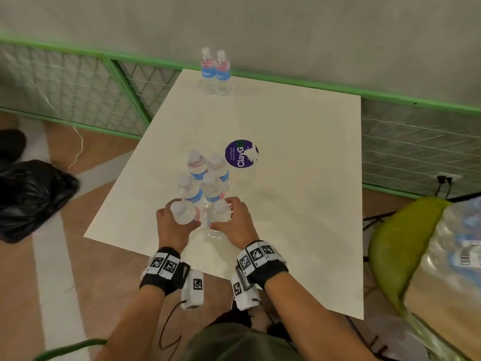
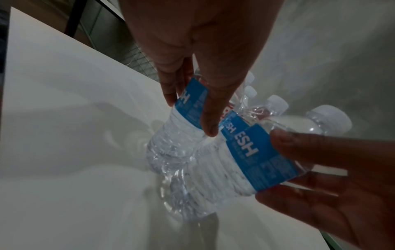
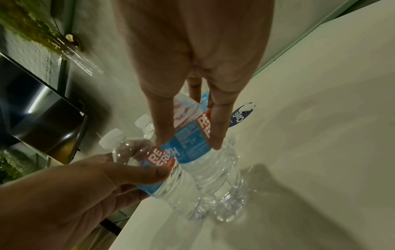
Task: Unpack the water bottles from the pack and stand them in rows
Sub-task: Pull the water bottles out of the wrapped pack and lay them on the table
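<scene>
Six clear water bottles with blue labels and white caps stand clustered in two columns on the white table [image 1: 299, 183]. My left hand [image 1: 181, 216] grips the near-left bottle [image 1: 185, 213], which leans left; the left wrist view shows its fingers [image 2: 210, 128] curled on the label of that bottle [image 2: 181, 121]. My right hand [image 1: 223, 214] grips the near-right bottle [image 1: 221, 213], with fingers [image 3: 217, 142] round the label of this bottle [image 3: 192, 143]. The two held bottles touch near their bases. Two more bottles [image 1: 216, 71] stand at the far edge.
A plastic-wrapped pack of bottles [image 1: 455, 246] lies on a green chair [image 1: 390, 243] to the right. A purple round sticker [image 1: 240, 153] sits on the table beyond the cluster. A black bag [image 1: 31, 199] lies on the floor at left. A green mesh fence [image 1: 78, 84] runs behind.
</scene>
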Action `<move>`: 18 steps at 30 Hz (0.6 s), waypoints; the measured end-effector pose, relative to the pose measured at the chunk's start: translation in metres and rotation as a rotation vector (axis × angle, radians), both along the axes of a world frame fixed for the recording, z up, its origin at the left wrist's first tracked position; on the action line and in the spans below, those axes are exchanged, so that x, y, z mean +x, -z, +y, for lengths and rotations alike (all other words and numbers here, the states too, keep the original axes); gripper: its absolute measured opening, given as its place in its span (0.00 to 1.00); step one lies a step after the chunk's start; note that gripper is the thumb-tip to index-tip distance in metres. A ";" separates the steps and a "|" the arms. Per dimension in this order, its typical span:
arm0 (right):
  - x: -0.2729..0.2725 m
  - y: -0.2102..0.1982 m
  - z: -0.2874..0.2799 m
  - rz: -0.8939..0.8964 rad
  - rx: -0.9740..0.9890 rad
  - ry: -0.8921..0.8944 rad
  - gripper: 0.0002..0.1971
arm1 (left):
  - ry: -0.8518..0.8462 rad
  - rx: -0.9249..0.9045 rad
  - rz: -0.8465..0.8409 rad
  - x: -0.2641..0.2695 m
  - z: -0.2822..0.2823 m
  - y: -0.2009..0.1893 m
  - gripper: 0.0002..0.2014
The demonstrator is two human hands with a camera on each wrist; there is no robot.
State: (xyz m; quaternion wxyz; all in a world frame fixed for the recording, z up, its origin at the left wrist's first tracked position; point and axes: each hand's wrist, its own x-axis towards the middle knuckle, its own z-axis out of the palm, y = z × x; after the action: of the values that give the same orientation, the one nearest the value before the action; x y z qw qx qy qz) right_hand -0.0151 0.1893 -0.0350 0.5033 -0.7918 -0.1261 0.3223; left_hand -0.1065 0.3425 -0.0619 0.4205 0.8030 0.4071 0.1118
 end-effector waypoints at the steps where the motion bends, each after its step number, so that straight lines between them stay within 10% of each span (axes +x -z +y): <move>1: 0.000 0.000 0.003 -0.003 -0.001 0.003 0.36 | 0.004 0.016 0.005 0.001 -0.001 -0.003 0.33; 13: -0.012 -0.007 0.021 -0.100 -0.038 -0.065 0.37 | 0.152 0.093 -0.004 -0.001 -0.004 -0.003 0.22; 18: -0.012 -0.009 0.016 -0.064 -0.004 -0.084 0.40 | 0.074 -0.103 -0.083 -0.012 -0.007 -0.006 0.35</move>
State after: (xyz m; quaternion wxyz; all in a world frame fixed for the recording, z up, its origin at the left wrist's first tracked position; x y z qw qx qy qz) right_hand -0.0274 0.2054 -0.0261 0.4832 -0.7967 -0.1748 0.3180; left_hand -0.1183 0.3353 -0.0564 0.4817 0.7895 0.3647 0.1081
